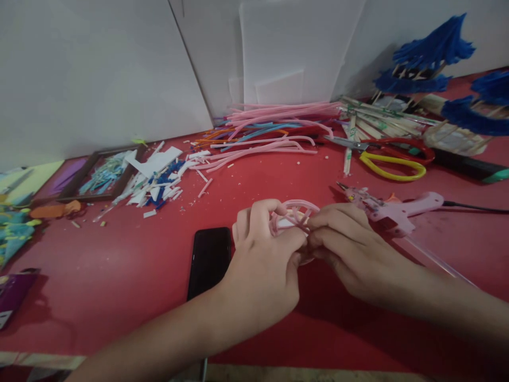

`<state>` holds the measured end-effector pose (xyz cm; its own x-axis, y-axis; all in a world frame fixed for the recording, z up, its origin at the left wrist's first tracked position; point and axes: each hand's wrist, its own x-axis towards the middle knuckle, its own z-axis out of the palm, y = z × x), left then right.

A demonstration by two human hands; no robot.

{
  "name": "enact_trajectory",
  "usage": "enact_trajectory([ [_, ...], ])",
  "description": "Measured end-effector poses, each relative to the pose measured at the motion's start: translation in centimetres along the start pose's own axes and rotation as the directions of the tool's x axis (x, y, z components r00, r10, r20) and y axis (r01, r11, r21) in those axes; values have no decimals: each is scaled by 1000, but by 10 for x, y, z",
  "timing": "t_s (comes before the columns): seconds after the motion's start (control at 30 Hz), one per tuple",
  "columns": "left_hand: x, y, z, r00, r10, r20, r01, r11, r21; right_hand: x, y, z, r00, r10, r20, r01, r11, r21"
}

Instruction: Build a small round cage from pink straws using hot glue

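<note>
Between my hands is a small round frame of pink foam-like strips, with something white inside it. My left hand grips its left and near side, the fingers curled over the rim. From the right, my right hand pinches the frame's edge close to my left thumb. Both sets of fingers hide much of the near side, so I cannot see how the strips meet there. A pink glue gun lies just right of my right hand. Left of my left hand rests a black phone.
Pink strips lie at the back of the red table. Scissors with yellow and red handles are back right, near blue-roofed models. Paper scraps and a dark frame sit left.
</note>
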<state>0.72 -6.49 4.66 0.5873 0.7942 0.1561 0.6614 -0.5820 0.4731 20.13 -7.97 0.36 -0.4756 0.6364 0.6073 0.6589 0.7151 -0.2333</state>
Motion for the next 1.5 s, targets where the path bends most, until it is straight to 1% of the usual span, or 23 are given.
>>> enact_trajectory([
  [0.1, 0, 2, 0, 1000, -10, -11, 10, 1000, 16, -1, -1, 1, 1000, -15, -6, 15, 1000, -18],
  [0.23, -3, 6, 3, 998, -12, -60, 15, 998, 58, -1, -3, 1, 999, -7, -37, 5, 999, -42],
  [0.33, -6, 5, 4, 995, -9, -96, 19, 994, 107, -2, -3, -1, 999, 20, -41, -21, 1000, -12],
  [0.4, -9, 2, 3, 995, 18, -100, -5, 992, 128, -2, -2, -4, 998, 44, -42, -44, 999, 20],
  [0.5, -10, -6, -1, 993, 95, -69, -88, 991, 99, -4, 0, -8, 997, 76, -21, -75, 996, 52],
  [0.57, -10, -12, -3, 989, 135, -67, -130, 989, 72, -6, 2, -10, 996, 87, 4, -87, 993, 77],
  [0.73, -11, -20, -3, 978, 173, -119, -171, 985, 21, -6, 2, -14, 995, 89, 44, -94, 987, 129],
  [0.83, -12, -22, -1, 976, 165, -139, -168, 986, -10, -1, 5, -22, 997, 50, 58, -55, 995, 87],
  [0.9, -11, -23, 1, 976, 157, -154, -163, 986, -28, -1, 17, -33, 998, 46, 43, -47, 999, 15],
  [0.97, -11, -24, 3, 972, 152, -177, -163, 985, -52, -8, 41, -49, 995, 97, 11, -96, 992, -83],
  [1.0, -10, -25, 4, 970, 150, -193, -166, 984, -70, -17, 57, -57, 989, 143, 29, -138, 981, -137],
  [1.03, -9, -25, 4, 967, 143, -213, -166, 982, -94, -28, 75, -65, 972, 222, 81, -203, 960, -193],
  [1.07, -9, -27, 4, 963, 134, -234, -166, 978, -124, -41, 93, -72, 954, 290, 79, -260, 928, -265],
  [1.1, -8, -28, 4, 959, 123, -255, -167, 973, -160, -55, 111, -78, 925, 369, 95, -322, 890, -323],
  [1.13, -7, -29, 5, 956, 109, -274, -167, 965, -200, -69, 127, -81, 905, 417, 86, -365, 864, -348],
  [1.17, -7, -31, 5, 952, 90, -293, -165, 956, -244, -81, 140, -82, 869, 463, 172, -396, 862, -317],
  [1.2, -7, -33, 6, 948, 68, -310, -162, 943, -289, -90, 149, -81, 850, 483, 212, -426, 865, -265],
  [1.23, -6, -35, 8, 944, 42, -326, -156, 930, -333, -96, 154, -78, 844, 479, 242, -433, 874, -220],
  [1.3, -7, -38, 12, 939, -23, -344, -136, 892, -431, -98, 154, -71, 865, 442, 236, -413, 896, -163],
  [1.4, -8, -42, 19, 937, -78, -340, -146, 796, -587, -87, 138, -64, 884, 432, 179, -401, 897, -187],
  [1.47, -7, -43, 22, 932, -87, -352, -178, 737, -652, -79, 123, -66, 878, 466, 110, -438, 875, -206],
  [1.5, -6, -43, 23, 928, -93, -362, -189, 719, -669, -75, 115, -68, 866, 496, 70, -474, 856, -206],
])
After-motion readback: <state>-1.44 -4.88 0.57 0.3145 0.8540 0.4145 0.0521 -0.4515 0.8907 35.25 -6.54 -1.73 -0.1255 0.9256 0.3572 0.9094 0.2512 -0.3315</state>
